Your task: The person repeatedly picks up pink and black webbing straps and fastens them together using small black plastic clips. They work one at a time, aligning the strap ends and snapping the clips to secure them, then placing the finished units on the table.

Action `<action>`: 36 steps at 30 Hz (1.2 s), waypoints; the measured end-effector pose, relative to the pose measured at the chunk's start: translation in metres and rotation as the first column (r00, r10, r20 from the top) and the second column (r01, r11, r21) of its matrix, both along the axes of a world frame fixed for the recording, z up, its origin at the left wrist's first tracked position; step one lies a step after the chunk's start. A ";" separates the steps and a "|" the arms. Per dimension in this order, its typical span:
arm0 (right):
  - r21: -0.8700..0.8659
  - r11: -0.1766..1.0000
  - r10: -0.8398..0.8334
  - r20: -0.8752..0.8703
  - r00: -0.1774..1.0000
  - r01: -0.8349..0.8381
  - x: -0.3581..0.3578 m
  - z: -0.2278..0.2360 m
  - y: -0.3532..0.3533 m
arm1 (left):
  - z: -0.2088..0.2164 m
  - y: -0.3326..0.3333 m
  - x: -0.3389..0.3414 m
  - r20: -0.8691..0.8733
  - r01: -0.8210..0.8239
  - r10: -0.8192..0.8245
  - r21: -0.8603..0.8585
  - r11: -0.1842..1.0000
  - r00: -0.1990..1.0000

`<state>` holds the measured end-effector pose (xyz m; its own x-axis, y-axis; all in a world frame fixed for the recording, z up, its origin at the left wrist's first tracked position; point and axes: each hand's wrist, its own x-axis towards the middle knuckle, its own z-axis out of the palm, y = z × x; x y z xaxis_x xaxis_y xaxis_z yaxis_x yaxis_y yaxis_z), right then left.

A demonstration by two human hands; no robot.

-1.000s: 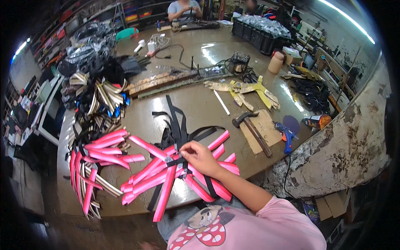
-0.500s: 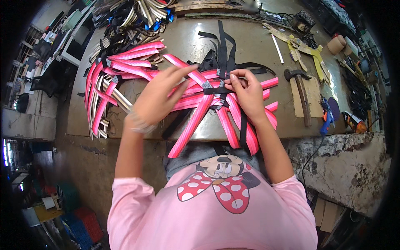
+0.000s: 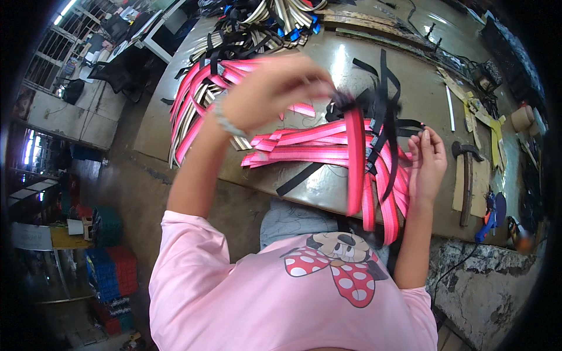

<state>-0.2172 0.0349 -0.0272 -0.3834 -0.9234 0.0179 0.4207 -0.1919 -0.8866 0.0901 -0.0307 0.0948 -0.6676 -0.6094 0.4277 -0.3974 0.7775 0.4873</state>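
My left hand [image 3: 275, 90], smeared by motion, is raised over the table with its fingertips closed at the black end of a pink webbing strap [image 3: 353, 158]. That strap hangs down across a pile of pink straps [image 3: 310, 153] with black ends and small grey labels. To the right of the pile, my right hand [image 3: 428, 164] has its fingers curled, the tips at the end of a thin black strap [image 3: 410, 124]. Longer black straps [image 3: 386, 88] stick up behind the pile.
Another heap of pink and cream straps [image 3: 196, 99] lies to the left, more straps with blue bits [image 3: 287, 23] at the back. On the right are a hammer [image 3: 466, 181] on cardboard, yellow strips [image 3: 494, 126] and a blue-handled tool [image 3: 487, 225]. Wooden boards [image 3: 374, 26] edge the back.
My left hand has lifted one pink strap by its black end and swung it up off the pile. My right hand has moved to the pile's right side. The view has shifted left.
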 end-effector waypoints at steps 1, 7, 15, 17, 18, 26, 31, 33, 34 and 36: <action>0.016 1.000 0.009 0.025 1.000 -0.010 -0.001 -0.001 -0.001 | 0.010 0.001 0.020 -0.136 -0.146 0.150 0.038 0.989 0.979; -0.001 0.998 0.068 0.014 0.998 -0.068 0.002 -0.007 0.000 | 0.031 -0.035 0.158 -0.003 -0.778 0.794 -0.203 0.594 0.608; 0.064 0.993 0.102 -0.112 0.988 -0.095 0.013 -0.003 0.000 | -0.086 0.045 -0.027 -0.156 -0.463 0.473 0.095 0.881 0.867; 0.048 0.995 0.098 -0.173 0.980 -0.091 0.016 -0.002 0.002 | -0.106 0.055 -0.080 -0.102 -0.367 0.366 0.010 0.930 0.925; 0.049 0.996 0.084 -0.215 0.973 -0.075 0.017 -0.002 0.003 | -0.111 0.055 -0.095 -0.088 -0.324 0.320 -0.039 0.945 0.943; 0.039 0.991 0.130 -0.354 0.926 -0.124 0.017 -0.001 0.003 | -0.107 0.037 -0.104 0.093 -0.375 0.387 -0.127 0.918 0.917; 0.092 0.981 0.192 -0.468 0.863 -0.168 0.018 -0.009 0.014 | -0.109 0.040 -0.111 0.079 -0.275 0.279 -0.063 0.959 0.957; 0.131 0.977 0.212 -0.489 0.846 -0.169 0.019 -0.013 0.016 | -0.111 0.041 -0.115 0.004 -0.250 0.250 -0.019 0.968 0.968; 0.129 0.981 0.192 -0.481 0.855 -0.147 0.019 -0.014 0.016 | -0.112 0.042 -0.117 -0.025 -0.230 0.230 0.004 0.973 0.973; 0.184 0.978 0.173 -0.435 0.884 -0.101 0.019 -0.015 0.016 | -0.115 0.044 -0.121 -0.040 -0.263 0.263 -0.004 0.965 0.964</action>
<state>-0.1980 0.0511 -0.0419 -0.2372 -0.9714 0.0125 -0.0140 -0.0094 -0.9999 -0.0309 0.0130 -0.0198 -0.4668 -0.7572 0.4569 -0.5695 0.6527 0.4997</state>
